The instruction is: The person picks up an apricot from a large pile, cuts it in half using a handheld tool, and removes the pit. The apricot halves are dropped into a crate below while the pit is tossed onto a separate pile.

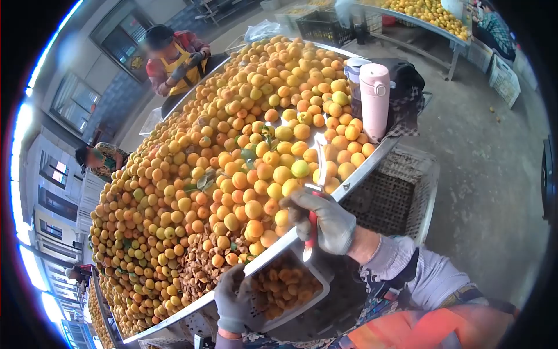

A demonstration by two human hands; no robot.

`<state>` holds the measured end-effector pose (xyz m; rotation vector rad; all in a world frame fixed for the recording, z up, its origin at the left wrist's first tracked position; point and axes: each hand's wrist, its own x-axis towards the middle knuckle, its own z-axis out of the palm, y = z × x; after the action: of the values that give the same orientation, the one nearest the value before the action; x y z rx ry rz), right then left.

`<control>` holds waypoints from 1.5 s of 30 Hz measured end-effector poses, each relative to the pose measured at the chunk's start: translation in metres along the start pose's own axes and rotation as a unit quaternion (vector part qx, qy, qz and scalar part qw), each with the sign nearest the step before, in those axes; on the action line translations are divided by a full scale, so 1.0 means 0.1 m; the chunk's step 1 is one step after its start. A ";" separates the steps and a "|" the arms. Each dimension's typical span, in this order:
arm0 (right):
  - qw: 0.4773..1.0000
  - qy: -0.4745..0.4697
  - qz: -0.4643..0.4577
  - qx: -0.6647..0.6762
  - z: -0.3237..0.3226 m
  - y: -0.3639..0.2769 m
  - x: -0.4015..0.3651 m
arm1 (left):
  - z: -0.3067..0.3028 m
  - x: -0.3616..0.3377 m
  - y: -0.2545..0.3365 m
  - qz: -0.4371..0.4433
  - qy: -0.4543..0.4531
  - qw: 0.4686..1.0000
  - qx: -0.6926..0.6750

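Observation:
My gloved right hand (325, 221) is closed around the red handle of a tool (313, 224) with a curved metal end, held upright over the table's near edge. The exact kind of tool is not clear. Lower down, my gloved left hand (235, 299) is beside the table edge, its fingers curled; what they hold, if anything, is hidden. Just right of it, a white crate (326, 279) below the edge contains halved apricots (285, 285). A large heap of whole apricots (232, 168) covers the table, with a brown pile of pits (200, 264) near my left hand.
A pink flask (374, 102) and dark cloth bag (407, 87) stand at the table's right corner. Below them is an empty-looking slatted crate (427, 195). Across the table, a person in a yellow apron (177, 64) works; another person (104, 160) is farther left.

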<state>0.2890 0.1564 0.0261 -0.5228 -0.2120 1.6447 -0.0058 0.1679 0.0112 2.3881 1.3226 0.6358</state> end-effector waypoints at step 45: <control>0.436 0.103 -0.168 -0.878 -0.62 -2.11 4.06 | 1.51 4.97 -1.12 -0.007 0.008 1.000 -0.026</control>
<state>0.4797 0.5737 -0.0227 -2.0180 -1.7983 0.2814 0.2278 0.6399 -0.0620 2.3365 1.3117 0.6783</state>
